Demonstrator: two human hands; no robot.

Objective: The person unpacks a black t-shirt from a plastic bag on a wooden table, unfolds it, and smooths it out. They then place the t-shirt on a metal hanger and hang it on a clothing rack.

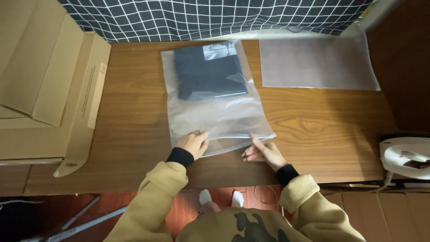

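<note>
A clear plastic bag (215, 114) lies flat on the wooden table (130, 103). A folded black garment (206, 74) with a grey card sits inside its far end. My left hand (192, 144) pinches the bag's near edge at the left corner. My right hand (264, 152) presses one finger on the same edge toward the right corner. Both wrists show black cuffs under tan sleeves.
An empty frosted plastic bag (313, 62) lies at the table's far right. Flattened cardboard boxes (45, 85) are stacked at the left. A white iron (405, 157) rests at the right edge. A black-and-white checked cloth (210, 18) hangs behind the table.
</note>
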